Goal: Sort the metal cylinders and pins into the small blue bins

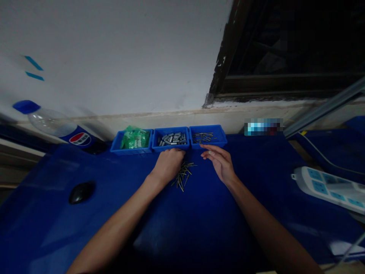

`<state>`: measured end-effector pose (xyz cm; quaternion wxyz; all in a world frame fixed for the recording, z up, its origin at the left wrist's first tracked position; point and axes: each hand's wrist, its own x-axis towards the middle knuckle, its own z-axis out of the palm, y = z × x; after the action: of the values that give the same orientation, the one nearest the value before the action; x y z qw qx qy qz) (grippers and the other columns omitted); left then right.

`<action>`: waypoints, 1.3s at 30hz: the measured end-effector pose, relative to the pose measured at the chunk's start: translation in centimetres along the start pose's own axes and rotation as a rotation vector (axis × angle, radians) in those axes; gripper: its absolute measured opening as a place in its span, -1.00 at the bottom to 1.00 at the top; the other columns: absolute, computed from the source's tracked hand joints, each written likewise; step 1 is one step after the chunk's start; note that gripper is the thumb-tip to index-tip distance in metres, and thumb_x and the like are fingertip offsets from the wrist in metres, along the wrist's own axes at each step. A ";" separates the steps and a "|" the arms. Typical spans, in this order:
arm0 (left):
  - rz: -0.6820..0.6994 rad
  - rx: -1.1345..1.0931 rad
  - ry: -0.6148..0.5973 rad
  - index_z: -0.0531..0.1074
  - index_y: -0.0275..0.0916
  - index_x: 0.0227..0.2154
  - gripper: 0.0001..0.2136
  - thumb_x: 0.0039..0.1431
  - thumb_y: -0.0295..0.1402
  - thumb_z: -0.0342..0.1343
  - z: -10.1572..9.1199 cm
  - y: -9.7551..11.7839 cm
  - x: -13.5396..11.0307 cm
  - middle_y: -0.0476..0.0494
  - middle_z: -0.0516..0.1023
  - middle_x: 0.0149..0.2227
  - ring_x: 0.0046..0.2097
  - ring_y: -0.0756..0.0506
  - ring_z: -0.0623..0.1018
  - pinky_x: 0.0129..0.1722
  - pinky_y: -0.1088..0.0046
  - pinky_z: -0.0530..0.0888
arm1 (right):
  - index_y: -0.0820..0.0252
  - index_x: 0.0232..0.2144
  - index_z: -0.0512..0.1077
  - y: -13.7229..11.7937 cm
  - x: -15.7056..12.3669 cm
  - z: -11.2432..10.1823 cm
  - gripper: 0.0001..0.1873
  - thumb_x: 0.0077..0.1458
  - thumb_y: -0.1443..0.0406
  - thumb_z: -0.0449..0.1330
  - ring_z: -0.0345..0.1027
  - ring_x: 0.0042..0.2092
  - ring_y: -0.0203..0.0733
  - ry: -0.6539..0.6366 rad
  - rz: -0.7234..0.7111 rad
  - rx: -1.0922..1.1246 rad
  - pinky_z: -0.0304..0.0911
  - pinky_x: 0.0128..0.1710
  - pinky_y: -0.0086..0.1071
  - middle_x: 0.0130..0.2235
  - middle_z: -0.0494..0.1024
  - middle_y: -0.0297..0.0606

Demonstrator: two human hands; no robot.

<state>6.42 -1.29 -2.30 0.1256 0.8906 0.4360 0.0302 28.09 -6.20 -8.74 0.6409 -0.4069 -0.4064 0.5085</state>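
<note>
My left hand [170, 163] is closed, knuckles up, at the front of the middle blue bin [155, 147]. Its fingertips are hidden, so what they hold, if anything, cannot be made out. Against its right side lies a loose pile of thin brass-coloured metal pins [182, 177] on the blue table. My right hand [221, 163] hovers before the right blue bin [221, 137], fingers stretched out to the left and nothing visible in them. Similar thin pins [203, 137] lie in that bin. Short silvery metal cylinders [172, 139] fill part of the middle bin.
A left blue bin [115, 144] holds a green plastic bag [134, 137]. Further left a cola bottle [76, 133] leans, with a black computer mouse [81, 193] nearer me. At right lie a white power strip [327, 186] and a slanting metal bar [325, 108]. A wall stands behind.
</note>
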 end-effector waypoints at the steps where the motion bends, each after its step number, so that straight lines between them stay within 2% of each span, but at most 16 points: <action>1: -0.010 0.039 -0.026 0.60 -0.31 -0.11 -0.70 0.29 -0.61 0.00 0.1 0.1 0.0 -0.38 0.67 -0.09 -0.13 -0.25 0.69 -0.16 0.26 0.59 | 0.02 -0.12 0.72 -0.1 0.0 0.1 -0.75 0.16 0.25 0.32 0.57 -0.18 -0.07 -0.001 0.007 0.002 0.40 -0.13 -0.14 0.04 0.72 -0.15; 3: -0.023 0.103 -0.064 0.60 -0.31 -0.05 -0.62 0.23 -0.67 -0.03 0.2 0.1 0.1 -0.37 0.67 -0.08 -0.11 -0.25 0.69 -0.15 0.28 0.59 | 0.02 -0.13 0.72 -0.2 0.0 0.1 -0.75 0.16 0.25 0.31 0.57 -0.18 -0.06 -0.004 0.014 0.008 0.40 -0.12 -0.13 0.06 0.71 -0.14; 6: -0.012 0.087 -0.068 0.58 -0.31 0.06 -0.52 0.20 -0.73 -0.06 0.2 0.1 0.1 -0.38 0.66 -0.03 -0.01 -0.28 0.68 -0.07 0.23 0.60 | 0.03 -0.14 0.72 -0.2 0.1 0.0 -0.76 0.16 0.25 0.30 0.57 -0.20 -0.07 -0.015 0.016 0.025 0.40 -0.12 -0.13 0.03 0.72 -0.14; 14: 0.002 0.112 -0.058 0.56 -0.31 0.10 -0.52 0.23 -0.73 -0.06 0.6 -0.1 0.3 -0.37 0.64 -0.05 -0.04 -0.28 0.67 -0.10 0.24 0.59 | 0.05 -0.19 0.70 -0.3 0.1 0.1 -0.78 0.14 0.23 0.29 0.55 -0.23 -0.08 -0.008 0.034 0.014 0.40 -0.12 -0.11 -0.01 0.73 -0.13; 18: 0.070 0.046 0.020 0.56 -0.30 0.13 -0.50 0.22 -0.71 -0.04 0.8 -0.2 0.3 -0.37 0.63 -0.04 -0.02 -0.28 0.66 -0.06 0.20 0.60 | 0.06 -0.20 0.70 -0.3 0.1 0.1 -0.79 0.13 0.22 0.30 0.55 -0.24 -0.08 -0.004 0.036 0.013 0.39 -0.14 -0.12 -0.04 0.73 -0.13; 22: 0.168 -0.205 0.139 0.63 -0.26 0.04 -0.59 0.26 -0.65 0.01 0.6 -0.2 0.3 -0.29 0.66 -0.02 -0.03 -0.22 0.67 0.01 0.21 0.59 | 0.06 -0.20 0.71 -0.2 0.1 0.0 -0.79 0.15 0.22 0.30 0.54 -0.25 -0.10 -0.011 0.044 0.025 0.39 -0.14 -0.14 -0.09 0.74 -0.16; 25: 0.182 -0.408 0.212 0.68 -0.25 -0.11 -0.71 0.29 -0.59 0.08 0.3 0.0 0.4 -0.21 0.71 -0.10 -0.09 -0.17 0.69 0.02 0.23 0.59 | 0.06 -0.18 0.71 0.1 0.1 -0.1 -0.79 0.17 0.23 0.31 0.55 -0.26 -0.12 -0.021 0.048 0.035 0.38 -0.14 -0.18 -0.13 0.75 -0.18; 30: 0.110 -0.689 0.262 0.67 -0.25 -0.26 -0.87 0.26 -0.46 0.20 0.2 0.5 0.4 -0.11 0.75 -0.27 -0.24 -0.10 0.70 -0.16 0.35 0.60 | 0.05 -0.16 0.71 0.7 0.2 -0.3 -0.82 0.19 0.20 0.38 0.58 -0.26 -0.13 -0.066 0.035 -0.090 0.39 -0.17 -0.21 -0.20 0.75 -0.23; 34: 0.096 -0.729 0.284 0.67 -0.24 -0.32 -0.89 0.26 -0.39 0.24 0.5 0.4 0.4 -0.10 0.74 -0.32 -0.29 -0.08 0.68 -0.25 0.38 0.56 | 0.05 -0.12 0.70 0.7 0.1 -0.4 -0.78 0.19 0.18 0.41 0.61 -0.25 -0.11 -0.163 0.057 -0.121 0.43 -0.14 -0.19 -0.24 0.76 -0.23; 39: 0.111 -0.696 0.257 0.68 -0.24 -0.31 -0.90 0.25 -0.37 0.28 0.6 0.3 0.6 -0.10 0.75 -0.31 -0.30 -0.09 0.68 -0.26 0.37 0.53 | 0.05 -0.18 0.72 0.5 0.1 -0.4 -0.82 0.14 0.19 0.45 0.62 -0.25 -0.11 -0.140 0.057 -0.093 0.43 -0.14 -0.21 -0.26 0.77 -0.24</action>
<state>7.12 -1.15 -2.83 0.3633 0.8059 0.3628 0.2948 28.31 -6.08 -9.37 0.5765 -0.4113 -0.4615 0.5343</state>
